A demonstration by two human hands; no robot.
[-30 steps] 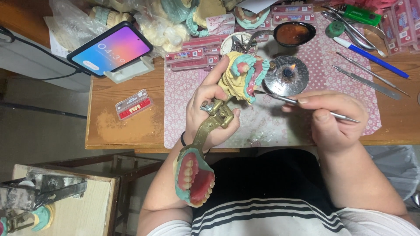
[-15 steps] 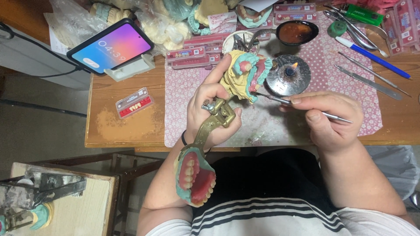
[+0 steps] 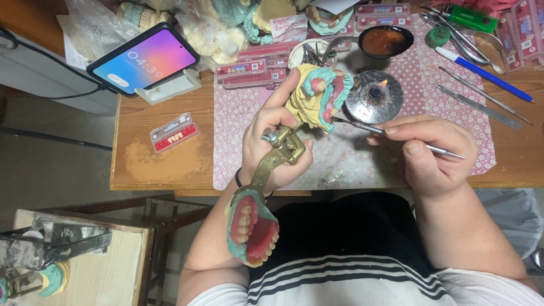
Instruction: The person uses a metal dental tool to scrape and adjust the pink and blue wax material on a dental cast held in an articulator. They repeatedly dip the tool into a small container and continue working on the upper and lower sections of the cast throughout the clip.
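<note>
At the far left a pale side stand point(image 3: 85, 266) carries a metal clamp-like tool, and above it, on the wooden table point(image 3: 164, 164), a phone point(image 3: 143, 58) leans on a small white holder beside a little card of artificial teeth point(image 3: 174, 132). The left hand point(image 3: 272, 141) has its fingers clamped round a brass articulator point(image 3: 277, 158), whose lower end hangs over the lap with a pink-and-teal denture set-up point(image 3: 253, 228) hinged open, while its upper end lifts a yellow plaster model point(image 3: 317, 96) with pink wax and teal rim above the pink dotted mat point(image 3: 351, 158). The right hand point(image 3: 430, 153) has its fingers pinched together on a slim metal wax instrument point(image 3: 391, 133), whose tip just touches the wax edge of the model. To do this well, I judge the left grip should stay firm and steady, the wrists braced near the table edge, and the tip worked with light, short strokes so that warm wax is not gouged. Just behind the tip a small spirit burner point(image 3: 374, 93) shows a flame, so sleeves and fingers want to stay off it. Farther right lie a dark bowl of amber wax point(image 3: 385, 41), more steel tools point(image 3: 476, 105) and a blue pen point(image 3: 487, 73); bagged casts crowd the back edge, and the floor below is dull grey.
</note>
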